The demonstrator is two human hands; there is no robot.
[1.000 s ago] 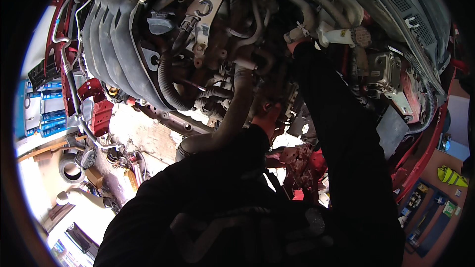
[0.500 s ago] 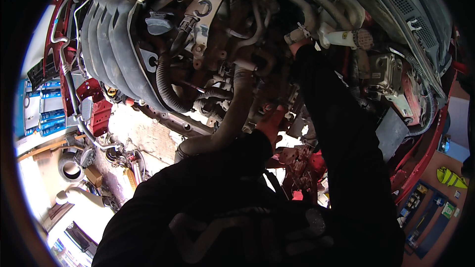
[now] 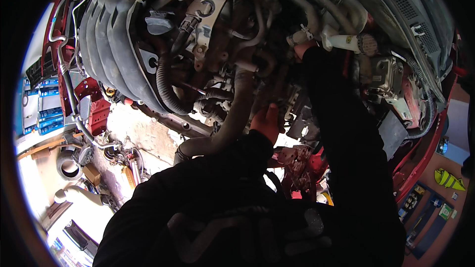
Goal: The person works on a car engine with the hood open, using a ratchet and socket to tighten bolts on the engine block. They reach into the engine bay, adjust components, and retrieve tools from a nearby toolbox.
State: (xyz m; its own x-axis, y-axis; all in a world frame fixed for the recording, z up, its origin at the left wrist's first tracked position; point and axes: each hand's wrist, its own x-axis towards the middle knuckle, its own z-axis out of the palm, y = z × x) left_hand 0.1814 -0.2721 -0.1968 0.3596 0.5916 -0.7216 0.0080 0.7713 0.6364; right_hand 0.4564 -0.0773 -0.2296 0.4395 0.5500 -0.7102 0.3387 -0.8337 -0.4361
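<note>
Looks mid-job imo: the big grey hose (image 3: 232,118) is still in place low in the engine bay, running down past the black intake manifold (image 3: 111,34), nothing visibly pulled off yet. Left hand (image 3: 267,123) is down just beside that hose, fingers together and pressed into the engine, can't tell if it's gripping anything. Right hand (image 3: 302,49) is reached way up by the white connector (image 3: 341,42), mostly hidden behind the sleeve so grip unknown tbh.

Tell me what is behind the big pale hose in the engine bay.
Behind the pale hose sits dark engine metal with brackets. The left hand rests beside it; its fingertips disappear into the gap, so anything they touch is hidden.
</note>
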